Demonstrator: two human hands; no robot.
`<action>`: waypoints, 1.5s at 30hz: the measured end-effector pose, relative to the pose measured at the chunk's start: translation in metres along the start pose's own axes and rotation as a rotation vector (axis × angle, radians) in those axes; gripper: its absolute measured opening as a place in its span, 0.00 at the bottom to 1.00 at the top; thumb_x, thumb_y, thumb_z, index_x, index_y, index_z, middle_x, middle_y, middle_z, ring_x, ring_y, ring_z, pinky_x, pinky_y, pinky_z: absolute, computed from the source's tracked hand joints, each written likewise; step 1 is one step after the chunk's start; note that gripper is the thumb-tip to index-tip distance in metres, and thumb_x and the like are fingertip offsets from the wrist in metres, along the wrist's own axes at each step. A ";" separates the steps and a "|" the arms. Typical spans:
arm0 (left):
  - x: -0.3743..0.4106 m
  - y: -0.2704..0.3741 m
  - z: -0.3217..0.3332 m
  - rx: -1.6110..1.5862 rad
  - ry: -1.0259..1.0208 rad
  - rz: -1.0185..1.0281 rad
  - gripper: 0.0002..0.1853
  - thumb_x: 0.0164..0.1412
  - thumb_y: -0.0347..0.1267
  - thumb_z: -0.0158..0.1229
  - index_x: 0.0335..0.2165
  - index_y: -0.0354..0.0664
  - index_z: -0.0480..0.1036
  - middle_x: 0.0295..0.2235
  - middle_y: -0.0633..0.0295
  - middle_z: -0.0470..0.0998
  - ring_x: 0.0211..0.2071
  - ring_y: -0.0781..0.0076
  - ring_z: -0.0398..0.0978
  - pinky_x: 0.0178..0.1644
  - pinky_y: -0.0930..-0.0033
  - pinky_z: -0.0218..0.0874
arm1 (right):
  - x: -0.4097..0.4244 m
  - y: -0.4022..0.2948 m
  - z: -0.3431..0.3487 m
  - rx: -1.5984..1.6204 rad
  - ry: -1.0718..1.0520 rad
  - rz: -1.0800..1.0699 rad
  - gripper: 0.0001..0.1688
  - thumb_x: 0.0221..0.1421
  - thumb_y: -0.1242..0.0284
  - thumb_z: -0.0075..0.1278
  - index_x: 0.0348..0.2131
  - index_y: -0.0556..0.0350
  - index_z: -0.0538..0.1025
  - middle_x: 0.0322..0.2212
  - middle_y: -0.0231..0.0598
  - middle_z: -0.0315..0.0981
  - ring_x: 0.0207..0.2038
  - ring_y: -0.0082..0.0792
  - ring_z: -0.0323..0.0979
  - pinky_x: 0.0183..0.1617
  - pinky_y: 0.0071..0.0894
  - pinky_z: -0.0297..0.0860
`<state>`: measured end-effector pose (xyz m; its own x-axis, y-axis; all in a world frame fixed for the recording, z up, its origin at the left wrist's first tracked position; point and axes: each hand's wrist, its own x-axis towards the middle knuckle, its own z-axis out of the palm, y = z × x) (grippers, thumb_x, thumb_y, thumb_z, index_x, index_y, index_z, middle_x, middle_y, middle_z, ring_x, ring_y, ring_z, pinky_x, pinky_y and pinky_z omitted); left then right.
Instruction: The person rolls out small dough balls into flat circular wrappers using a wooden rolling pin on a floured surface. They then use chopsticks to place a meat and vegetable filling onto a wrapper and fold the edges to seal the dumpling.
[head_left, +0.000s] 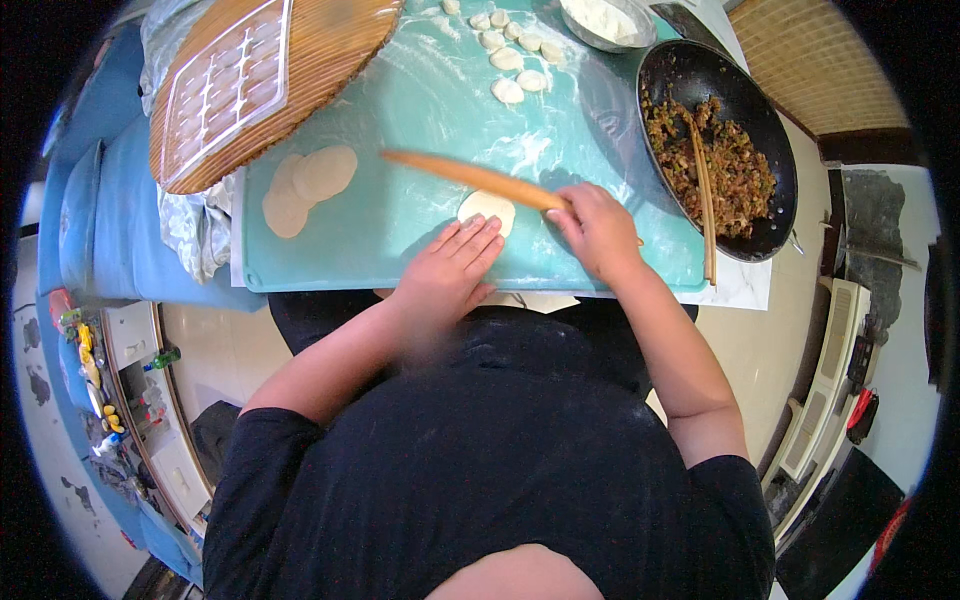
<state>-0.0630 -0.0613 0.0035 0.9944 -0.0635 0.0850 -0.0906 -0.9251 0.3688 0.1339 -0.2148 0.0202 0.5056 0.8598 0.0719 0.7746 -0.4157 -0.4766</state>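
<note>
My left hand (457, 262) lies flat with its fingertips on a round dough wrapper (487, 210). In my right hand (600, 229) is a tapered wooden rolling pin (472, 174), gripped near one end. The pin points to the left, and its shaft passes over the wrapper's far edge; whether it touches the dough I cannot tell. Both hands are over a floured teal silicone mat (360, 255). Several rolled wrappers (307, 187) overlap at the mat's left side. Farther back sit several small flattened dough pieces (507, 60) dusted with flour.
A black wok (784, 172) of minced filling (731, 180) stands at the right, with chopsticks (703, 195) resting across it. Behind is a metal bowl of flour (607, 22). At the far left, a round wooden board (330, 75) carries a clear plastic compartment tray (229, 90).
</note>
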 end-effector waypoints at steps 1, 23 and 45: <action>0.001 -0.001 -0.001 -0.011 -0.006 -0.004 0.32 0.49 0.37 0.59 0.53 0.37 0.62 0.58 0.56 0.59 0.60 0.60 0.55 0.63 0.55 0.44 | -0.003 0.001 -0.001 0.022 0.035 0.099 0.16 0.51 0.64 0.52 0.38 0.54 0.73 0.31 0.43 0.72 0.36 0.46 0.70 0.40 0.41 0.67; 0.138 0.038 -0.012 -1.571 0.375 -0.497 0.20 0.62 0.32 0.49 0.50 0.35 0.60 0.42 0.57 0.71 0.45 0.68 0.69 0.52 0.63 0.59 | -0.011 -0.003 0.009 0.489 0.225 0.414 0.20 0.62 0.59 0.36 0.33 0.58 0.69 0.23 0.51 0.72 0.25 0.48 0.72 0.29 0.43 0.65; 0.114 -0.073 -0.008 0.233 0.062 -0.240 0.34 0.64 0.43 0.42 0.59 0.32 0.47 0.62 0.42 0.42 0.64 0.49 0.38 0.66 0.55 0.33 | 0.014 0.035 0.005 -0.302 0.121 0.056 0.30 0.54 0.57 0.47 0.52 0.52 0.66 0.60 0.47 0.47 0.63 0.46 0.45 0.64 0.44 0.48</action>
<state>0.0568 0.0024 -0.0064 0.9800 0.1824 0.0800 0.1675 -0.9721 0.1640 0.1664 -0.2158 -0.0005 0.5778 0.7993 0.1653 0.8130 -0.5457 -0.2031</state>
